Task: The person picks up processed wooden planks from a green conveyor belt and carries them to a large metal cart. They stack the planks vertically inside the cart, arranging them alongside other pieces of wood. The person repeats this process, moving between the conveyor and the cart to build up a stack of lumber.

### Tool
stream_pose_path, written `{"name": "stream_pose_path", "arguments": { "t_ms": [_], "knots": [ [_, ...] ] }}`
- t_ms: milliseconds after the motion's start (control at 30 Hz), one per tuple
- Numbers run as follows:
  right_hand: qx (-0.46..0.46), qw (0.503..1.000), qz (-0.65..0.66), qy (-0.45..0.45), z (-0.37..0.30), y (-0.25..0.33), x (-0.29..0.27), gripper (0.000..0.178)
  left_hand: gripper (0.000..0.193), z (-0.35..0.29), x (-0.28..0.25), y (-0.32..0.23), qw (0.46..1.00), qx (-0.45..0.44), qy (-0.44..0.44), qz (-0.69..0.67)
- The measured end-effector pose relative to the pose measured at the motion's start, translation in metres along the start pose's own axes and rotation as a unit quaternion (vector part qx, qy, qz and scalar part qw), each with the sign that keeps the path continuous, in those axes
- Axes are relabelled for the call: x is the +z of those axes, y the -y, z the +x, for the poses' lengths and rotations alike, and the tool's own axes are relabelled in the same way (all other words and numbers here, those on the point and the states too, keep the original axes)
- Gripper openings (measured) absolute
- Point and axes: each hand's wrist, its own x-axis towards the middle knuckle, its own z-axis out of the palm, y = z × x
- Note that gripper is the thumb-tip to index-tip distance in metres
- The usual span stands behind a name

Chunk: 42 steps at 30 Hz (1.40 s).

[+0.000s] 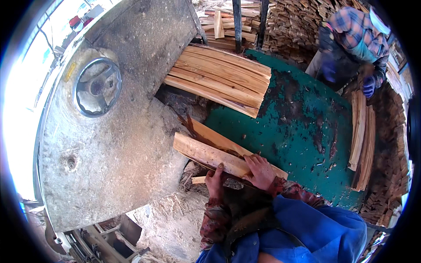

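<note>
A pale wood slab (210,152) with one rounded, bark-flecked face lies slanting in front of me, its far left end near the grey machine housing. My left hand (215,180) grips its near edge, with the thumb up against the side and the other fingers hidden below. My right hand (259,171) is closed over the right end of the slab, the fingers across its top. Just behind it lies another flat board (219,137) on the green table (289,118), partly covered by the slab and my right hand.
Several planks (219,79) lie side by side across the table's far left. A dusty housing (131,131) with a round handwheel (97,87) fills the left. At far right a co-worker in purple gloves (368,86) bends beside stacked slats (363,140). Sawdust (164,219) covers the ground below.
</note>
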Motion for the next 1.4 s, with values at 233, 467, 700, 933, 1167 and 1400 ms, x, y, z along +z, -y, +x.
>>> {"name": "stream_pose_path", "arguments": {
  "t_ms": [233, 467, 700, 933, 1167, 1400],
  "knots": [
    [-0.005, 1.000, -0.006, 0.002, -0.002, -0.003, 0.001, 0.077, 0.048, -0.001, 0.001, 0.001, 1.000, -0.011, -0.007, 0.015],
    [0.009, 1.000, -0.005, 0.004, -0.004, -0.004, 0.005, 0.073, 0.052, 0.001, -0.005, -0.001, 0.999, -0.007, 0.045, 0.011],
    [0.024, 1.000, -0.017, 0.009, -0.002, 0.001, 0.006, 0.073, 0.048, -0.002, -0.004, -0.008, 0.999, -0.019, 0.045, 0.007],
    [-0.004, 1.000, -0.004, -0.018, -0.001, 0.001, 0.008, 0.072, 0.049, 0.000, -0.008, -0.010, 0.998, -0.037, 0.052, 0.007],
    [0.020, 1.000, 0.011, 0.004, 0.004, 0.004, 0.007, 0.066, 0.046, 0.003, -0.009, -0.009, 0.997, -0.064, 0.049, -0.016],
    [0.003, 0.999, 0.043, -0.014, 0.020, 0.018, 0.002, 0.058, 0.046, 0.006, -0.007, -0.006, 0.997, -0.047, 0.051, -0.028]
  ]
}}
